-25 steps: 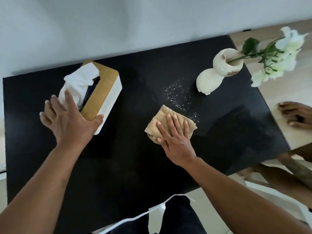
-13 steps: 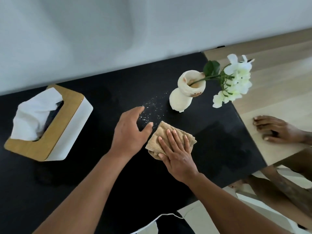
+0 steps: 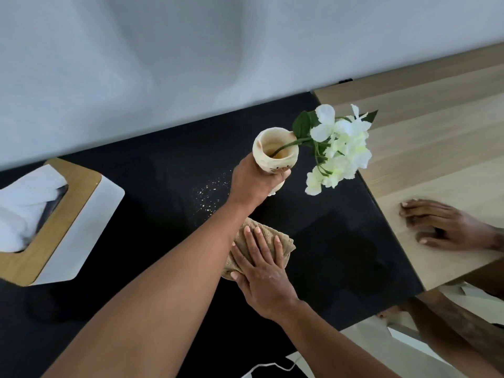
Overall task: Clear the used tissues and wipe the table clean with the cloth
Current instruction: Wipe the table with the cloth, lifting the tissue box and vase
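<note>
On a black table (image 3: 341,255) set against a pale wall, a person's left hand (image 3: 252,181) wraps around the body of a cream ceramic vase (image 3: 275,151), fingers curled closed on it, the thumb tip showing at the vase's right side. Whether the base of the vase touches the table cannot be told, since the hand covers it. White flowers (image 3: 341,148) on a green stem lean out of the vase mouth to the right, over the table's far right corner.

Just near of that hand, the right hand (image 3: 259,266) lies flat with fingers spread and extended, pressing down on a folded tan cloth (image 3: 283,241) that rests on the table. The left forearm crosses above the cloth's left edge, hiding part of it.

Between the vase and the cloth, slightly left, a scatter of pale crumbs (image 3: 210,192) speckles the dark surface, close to the left wrist.

At the far left of the table stands a white tissue box (image 3: 81,236) with a wooden top, a white tissue (image 3: 24,205) bunched up out of its opening, well apart from both hands.

Beyond the table's right edge, a bare foot (image 3: 447,227) rests on the light wood floor (image 3: 436,137).
</note>
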`<state>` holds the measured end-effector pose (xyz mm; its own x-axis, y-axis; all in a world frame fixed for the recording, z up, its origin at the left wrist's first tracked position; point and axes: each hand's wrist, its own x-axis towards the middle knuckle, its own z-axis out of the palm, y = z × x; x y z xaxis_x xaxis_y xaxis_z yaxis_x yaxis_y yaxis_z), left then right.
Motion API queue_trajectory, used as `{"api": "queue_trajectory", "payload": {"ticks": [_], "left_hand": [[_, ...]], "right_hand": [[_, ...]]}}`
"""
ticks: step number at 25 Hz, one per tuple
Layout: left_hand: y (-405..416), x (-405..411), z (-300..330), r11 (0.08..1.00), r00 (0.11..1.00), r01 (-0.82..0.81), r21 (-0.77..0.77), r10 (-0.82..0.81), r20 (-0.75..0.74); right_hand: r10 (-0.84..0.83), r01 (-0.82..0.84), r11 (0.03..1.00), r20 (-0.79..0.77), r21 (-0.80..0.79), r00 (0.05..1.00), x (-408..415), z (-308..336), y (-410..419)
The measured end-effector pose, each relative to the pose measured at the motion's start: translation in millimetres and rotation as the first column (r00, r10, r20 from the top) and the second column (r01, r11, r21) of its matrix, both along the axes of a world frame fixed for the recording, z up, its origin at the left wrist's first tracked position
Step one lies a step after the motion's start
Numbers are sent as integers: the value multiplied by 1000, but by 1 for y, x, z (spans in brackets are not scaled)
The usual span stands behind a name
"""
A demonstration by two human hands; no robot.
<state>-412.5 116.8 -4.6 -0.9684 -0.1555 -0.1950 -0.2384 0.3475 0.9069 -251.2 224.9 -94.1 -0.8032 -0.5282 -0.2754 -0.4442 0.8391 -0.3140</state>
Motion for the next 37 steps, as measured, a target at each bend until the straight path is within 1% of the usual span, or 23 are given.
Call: {"api": "queue_trajectory", "payload": {"ticks": [3, 5, 10, 14, 16, 18, 20, 22, 24, 26, 28, 30, 33, 35, 37], "left_hand": [[-6, -3, 2, 986, 993, -119, 116, 119, 4], [-27, 1, 10, 968, 982, -182, 171, 186, -7], [-107, 31, 34, 917, 937, -325, 230, 345, -49], [-158, 66, 41, 847, 852, -490, 206, 515, -93], [-170, 82, 40, 832, 837, -512, 215, 539, -94], [-176, 95, 38, 820, 827, -524, 230, 554, -92], [-179, 101, 35, 813, 819, -536, 227, 566, -93], [-180, 103, 33, 807, 813, -546, 224, 575, -88], [-178, 102, 32, 803, 809, -550, 230, 581, -90], [-176, 99, 32, 800, 810, -551, 237, 581, -78], [-174, 98, 33, 814, 823, -541, 214, 564, -65], [-177, 100, 33, 826, 831, -535, 178, 552, -63], [-182, 107, 30, 817, 819, -557, 149, 570, -66], [-185, 112, 28, 804, 807, -574, 152, 588, -62], [-185, 117, 27, 802, 803, -580, 147, 592, -66]], "right_hand": [[31, -32, 999, -52, -16, 998, -2, -3, 8], [59, -61, 997, -64, -38, 996, -7, -4, 15], [9, -14, 999, -105, -51, 994, -57, -8, 34], [-31, 27, 997, -61, -66, 998, -126, -10, 37], [-91, 90, 993, -7, -82, 996, -157, -9, 23], [-148, 149, 987, 21, -58, 989, -175, -7, -4], [-193, 193, 981, 27, -8, 981, -181, -5, -32], [-189, 189, 982, 31, 1, 982, -178, -2, -45], [-98, 100, 994, 36, -54, 995, -165, 0, -44], [-10, 23, 980, 71, -196, 997, -144, 3, -32], [3, 33, 943, 105, -332, 994, -121, 7, -8], [-57, 86, 931, 89, -356, 994, -106, 4, 22], [-274, 286, 904, 84, -317, 958, -131, 2, 43], [-412, 429, 860, 119, -276, 903, -173, 5, 23], [-479, 501, 847, 152, -179, 864, -213, 8, -12]]}}
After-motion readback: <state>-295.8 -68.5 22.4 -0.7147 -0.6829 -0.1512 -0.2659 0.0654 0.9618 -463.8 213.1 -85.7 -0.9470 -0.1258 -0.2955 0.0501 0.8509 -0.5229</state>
